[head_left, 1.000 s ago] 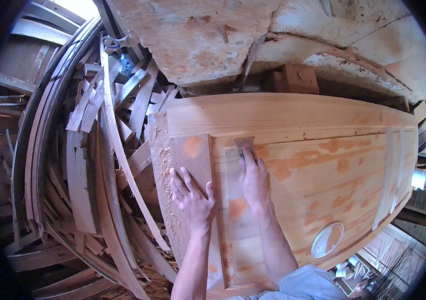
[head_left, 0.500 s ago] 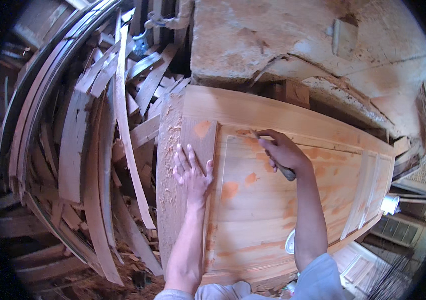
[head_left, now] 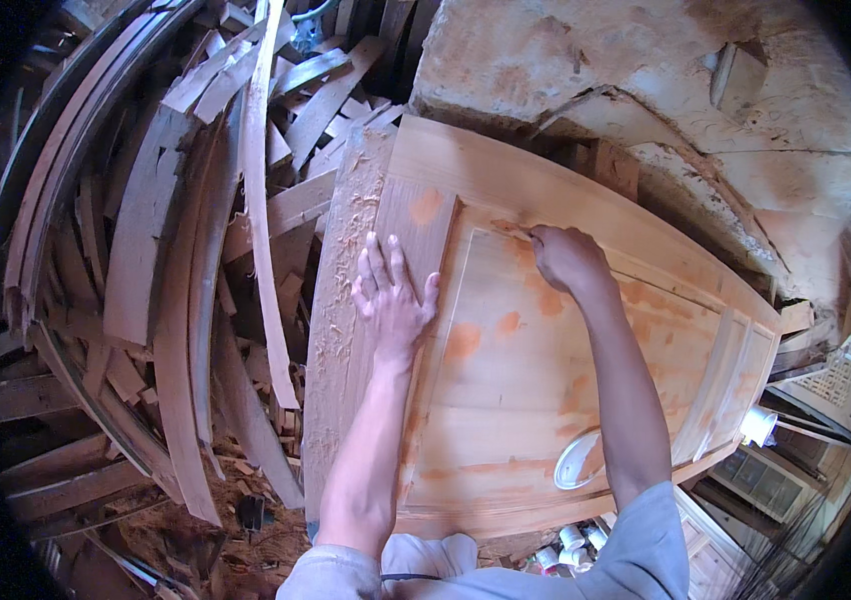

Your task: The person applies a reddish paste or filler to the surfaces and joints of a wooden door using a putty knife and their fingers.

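A pale wooden panelled door [head_left: 496, 410] lies flat before me, marked with orange-brown filler patches [head_left: 463, 341]. My left hand [head_left: 393, 305] rests flat on the door's left end, fingers spread, holding nothing. Farther over, my right hand [head_left: 571, 262] is closed round a putty knife [head_left: 524, 234]. Only a little of its blade shows; the fingers hide the handle. The blade is at a filler patch along the far moulding of the panel. A white round shallow dish or lid [head_left: 562, 472] lies on the door near my right forearm.
Scrap boards [head_left: 171, 300] and offcuts are heaped to the left. A stained masonry block [head_left: 546, 60] borders the far side. A white can [head_left: 759, 425] stands by the door's right end, and several small white containers [head_left: 572, 540] are below the near edge.
The view has shifted, showing more of the near side. My right hand has turned, so the knife's handle is now hidden. My left hand stays flat on the door.
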`<state>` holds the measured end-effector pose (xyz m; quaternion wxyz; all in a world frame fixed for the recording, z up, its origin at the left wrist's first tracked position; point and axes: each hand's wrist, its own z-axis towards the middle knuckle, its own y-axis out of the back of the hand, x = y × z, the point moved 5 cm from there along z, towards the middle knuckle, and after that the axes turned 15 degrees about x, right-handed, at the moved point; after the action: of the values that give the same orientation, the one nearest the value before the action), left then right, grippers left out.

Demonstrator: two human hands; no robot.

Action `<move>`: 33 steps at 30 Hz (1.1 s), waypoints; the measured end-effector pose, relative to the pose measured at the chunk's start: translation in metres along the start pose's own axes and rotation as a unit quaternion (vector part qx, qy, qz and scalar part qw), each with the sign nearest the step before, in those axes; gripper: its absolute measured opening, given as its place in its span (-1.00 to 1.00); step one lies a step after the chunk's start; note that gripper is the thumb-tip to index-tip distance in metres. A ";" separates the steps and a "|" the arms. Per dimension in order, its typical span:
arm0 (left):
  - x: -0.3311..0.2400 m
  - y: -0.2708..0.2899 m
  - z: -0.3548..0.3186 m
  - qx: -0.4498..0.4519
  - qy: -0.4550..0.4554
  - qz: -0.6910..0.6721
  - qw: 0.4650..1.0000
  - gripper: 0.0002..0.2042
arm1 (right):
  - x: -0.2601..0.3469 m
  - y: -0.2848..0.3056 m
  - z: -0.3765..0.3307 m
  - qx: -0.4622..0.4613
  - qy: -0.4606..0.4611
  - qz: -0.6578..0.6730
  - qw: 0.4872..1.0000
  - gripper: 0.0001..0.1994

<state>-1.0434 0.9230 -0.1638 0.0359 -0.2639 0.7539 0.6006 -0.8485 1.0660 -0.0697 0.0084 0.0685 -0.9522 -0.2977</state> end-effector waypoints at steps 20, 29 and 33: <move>0.001 0.001 0.000 -0.023 -0.009 -0.031 0.999 -0.24 | 0.060 0.007 0.024 0.043 -0.018 -0.216 0.975 -0.76; -0.001 -0.001 0.003 -0.038 -0.012 -0.026 0.999 -0.23 | 0.006 0.005 0.038 0.080 0.050 -0.109 0.990 -0.67; 0.002 -0.002 -0.001 -0.029 -0.006 -0.028 0.999 -0.22 | -0.023 -0.024 0.006 -0.033 0.076 0.181 0.980 -0.59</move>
<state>-1.0439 0.9212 -0.1665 0.0498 -0.2825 0.7284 0.6223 -0.8229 1.0531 -0.0871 0.1371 -0.0829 -0.9349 -0.3166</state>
